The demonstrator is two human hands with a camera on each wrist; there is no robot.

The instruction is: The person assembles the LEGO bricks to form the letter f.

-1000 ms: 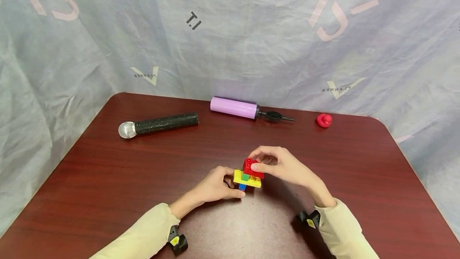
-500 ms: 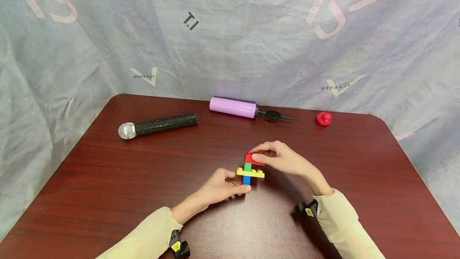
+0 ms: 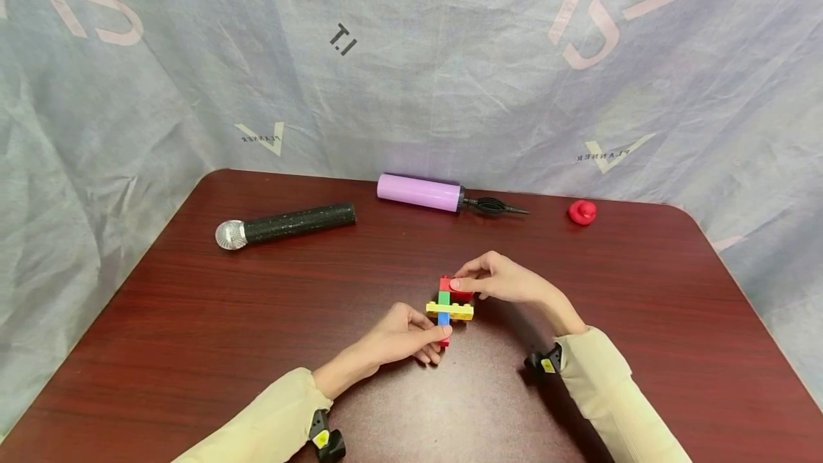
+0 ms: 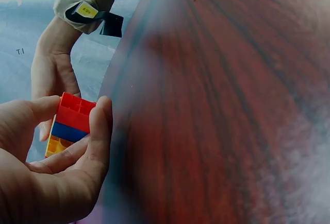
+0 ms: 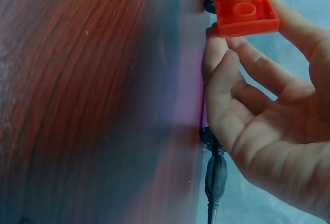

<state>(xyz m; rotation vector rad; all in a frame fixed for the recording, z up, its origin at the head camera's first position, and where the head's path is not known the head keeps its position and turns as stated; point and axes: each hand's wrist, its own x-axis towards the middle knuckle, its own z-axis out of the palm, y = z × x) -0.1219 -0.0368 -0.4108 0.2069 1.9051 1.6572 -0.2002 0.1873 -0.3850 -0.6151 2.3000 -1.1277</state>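
Observation:
Both hands hold one stack of toy building blocks over the table's middle. In the head view it runs from an upper red block (image 3: 445, 284) through a green block (image 3: 444, 298) and a wide yellow block (image 3: 460, 311) to a blue block (image 3: 444, 319) and a lower red block (image 3: 446, 343). My left hand (image 3: 395, 336) pinches the lower end between thumb and fingers; the left wrist view shows its grip on the red block (image 4: 75, 112). My right hand (image 3: 511, 283) grips the upper red block, whose hollow underside faces the right wrist camera.
Towards the back lie a black microphone (image 3: 298, 222) on the left and a purple hand pump (image 3: 419, 192) with a black nozzle in the centre. A red rubber duck (image 3: 582, 212) sits back right. Grey printed cloth (image 3: 411, 77) hangs behind the dark red table (image 3: 289, 291).
The stack has tipped so its narrow side faces the head camera, and the lower red block now shows clearly. Both hands turned with it and kept their grip.

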